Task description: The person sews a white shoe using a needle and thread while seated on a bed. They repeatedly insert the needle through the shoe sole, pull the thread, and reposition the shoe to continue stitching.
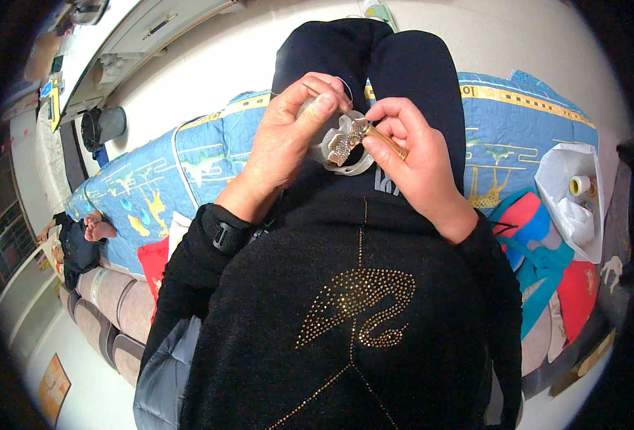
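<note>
Snugly between curled fingertips (322, 103), a rhinestone-studded ornament (341, 149) is pinched by the inward-angled left hand (287, 125) and right hand (421, 158).

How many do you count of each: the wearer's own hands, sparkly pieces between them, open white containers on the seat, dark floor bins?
Hands: 2 (left hand, right hand)
Sparkly piece: 1
White container: 1
Dark bin: 1
Total: 5
</note>
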Available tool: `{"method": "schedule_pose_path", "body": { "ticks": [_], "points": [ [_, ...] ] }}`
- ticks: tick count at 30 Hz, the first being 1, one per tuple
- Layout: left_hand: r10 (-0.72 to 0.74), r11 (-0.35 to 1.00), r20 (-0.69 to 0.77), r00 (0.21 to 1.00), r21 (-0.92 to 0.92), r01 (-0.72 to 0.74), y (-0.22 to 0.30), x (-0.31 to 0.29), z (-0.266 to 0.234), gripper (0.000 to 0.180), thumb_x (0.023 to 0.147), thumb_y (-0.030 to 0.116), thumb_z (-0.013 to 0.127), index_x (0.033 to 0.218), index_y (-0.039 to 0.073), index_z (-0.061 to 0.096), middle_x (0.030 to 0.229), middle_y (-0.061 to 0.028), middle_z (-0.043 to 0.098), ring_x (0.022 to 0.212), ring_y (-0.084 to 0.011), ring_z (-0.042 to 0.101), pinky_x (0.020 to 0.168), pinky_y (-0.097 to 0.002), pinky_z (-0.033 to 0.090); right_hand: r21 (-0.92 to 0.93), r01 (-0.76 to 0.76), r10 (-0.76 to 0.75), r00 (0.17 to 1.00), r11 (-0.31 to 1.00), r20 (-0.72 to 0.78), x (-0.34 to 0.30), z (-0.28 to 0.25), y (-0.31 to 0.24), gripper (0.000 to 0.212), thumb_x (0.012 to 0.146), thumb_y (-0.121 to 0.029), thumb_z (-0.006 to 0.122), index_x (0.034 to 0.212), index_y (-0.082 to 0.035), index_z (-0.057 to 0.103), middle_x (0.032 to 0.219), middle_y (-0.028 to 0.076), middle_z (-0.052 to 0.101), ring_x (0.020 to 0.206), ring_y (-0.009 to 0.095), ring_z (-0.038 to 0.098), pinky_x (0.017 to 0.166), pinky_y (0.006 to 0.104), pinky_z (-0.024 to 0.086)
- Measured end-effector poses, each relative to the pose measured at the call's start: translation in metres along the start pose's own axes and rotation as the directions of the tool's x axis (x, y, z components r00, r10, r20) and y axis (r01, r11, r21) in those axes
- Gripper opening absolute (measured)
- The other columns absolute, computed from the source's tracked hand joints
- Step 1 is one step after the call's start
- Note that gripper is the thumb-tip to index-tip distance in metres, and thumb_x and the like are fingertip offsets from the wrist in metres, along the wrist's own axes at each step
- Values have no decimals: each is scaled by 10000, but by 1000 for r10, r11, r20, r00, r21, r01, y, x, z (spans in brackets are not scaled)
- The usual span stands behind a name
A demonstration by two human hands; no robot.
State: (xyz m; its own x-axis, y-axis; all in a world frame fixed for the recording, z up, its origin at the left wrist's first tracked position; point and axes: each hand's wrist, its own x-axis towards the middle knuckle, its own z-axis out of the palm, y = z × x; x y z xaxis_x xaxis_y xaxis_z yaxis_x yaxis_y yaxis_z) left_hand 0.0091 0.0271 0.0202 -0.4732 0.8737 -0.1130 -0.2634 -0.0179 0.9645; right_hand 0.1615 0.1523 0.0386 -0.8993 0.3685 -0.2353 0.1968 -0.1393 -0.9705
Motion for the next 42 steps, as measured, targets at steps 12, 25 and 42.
{"method": "schedule_pose_path", "body": {
  "ticks": [12, 25, 42],
  "points": [
    [0, 989, -240, 971, -143, -36, -4, -2, 4, 170, 953, 191, 568, 862, 50, 546, 955, -60, 529, 929, -191, 549, 851, -336, 463, -238, 249, -289, 945, 939, -152, 1, -1, 9, 172, 865, -19, 638, 1029, -6, 587, 917, 67, 603, 661, 111, 620, 609, 225, 516],
    [66, 991, -276, 959, -92, -95, -8, -5, 7, 168, 949, 187, 582, 852, 54, 551, 929, -53, 537, 907, -170, 541, 848, -320, 451, 536, -199, 166, 980, 820, 109, -2, -6, 11, 232, 1003, -122, 449, 1200, 2, 445, 844, 60, 553, 530, 42, 470, 429, 155, 353],
    [2, 995, -255, 967, -98, -28, -12, -8, 7, 198, 956, 228, 574, 858, 65, 519, 932, -47, 526, 943, -204, 554, 862, -342, 462, 363, -374, 292, 920, 854, 261, -7, -11, 11, 276, 1034, -239, 394, 1017, -10, 547, 708, -9, 494, 513, 32, 435, 429, 172, 329]
  ]
}}
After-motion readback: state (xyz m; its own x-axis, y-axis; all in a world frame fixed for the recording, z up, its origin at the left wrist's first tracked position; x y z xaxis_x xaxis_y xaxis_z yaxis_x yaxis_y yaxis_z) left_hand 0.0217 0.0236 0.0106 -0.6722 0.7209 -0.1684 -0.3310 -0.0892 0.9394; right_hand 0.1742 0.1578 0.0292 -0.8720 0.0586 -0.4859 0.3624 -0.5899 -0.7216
